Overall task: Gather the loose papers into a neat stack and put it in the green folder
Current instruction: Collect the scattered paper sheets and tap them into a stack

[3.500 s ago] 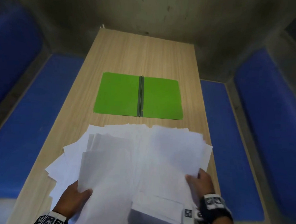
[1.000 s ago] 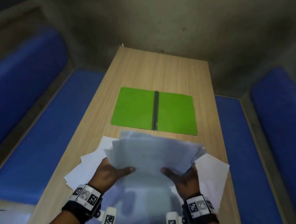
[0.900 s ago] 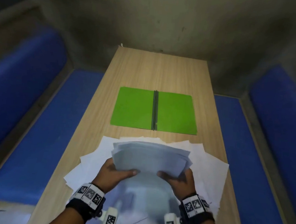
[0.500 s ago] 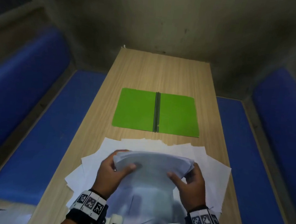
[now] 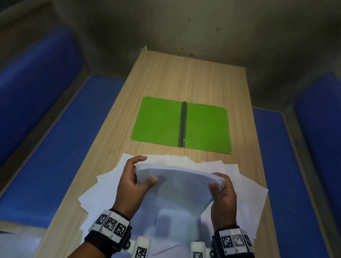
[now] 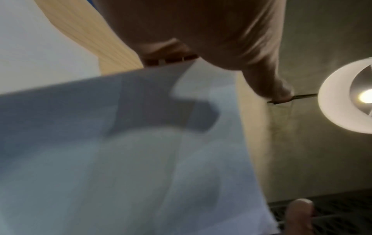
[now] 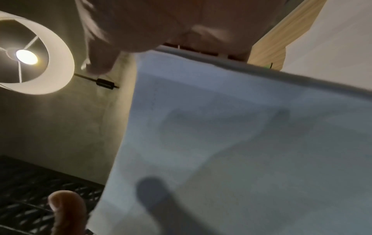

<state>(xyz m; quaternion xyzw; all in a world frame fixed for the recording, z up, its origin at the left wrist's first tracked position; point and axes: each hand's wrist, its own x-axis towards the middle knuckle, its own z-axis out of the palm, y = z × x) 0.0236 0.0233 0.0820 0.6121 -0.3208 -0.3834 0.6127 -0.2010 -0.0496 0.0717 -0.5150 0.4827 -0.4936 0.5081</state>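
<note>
Your left hand [image 5: 131, 183] curls round the left edge of the paper stack [image 5: 175, 187], thumb on top and fingers behind, and your right hand [image 5: 222, 194] grips the right edge the same way. The stack stands tilted above the table [image 5: 188, 78], its far edges roughly squared and slightly bowed, though blur hides how evenly they meet. More loose sheets [image 5: 248, 185] lie fanned beneath it, and the green folder [image 5: 160, 122] lies open flat just beyond them.
</note>
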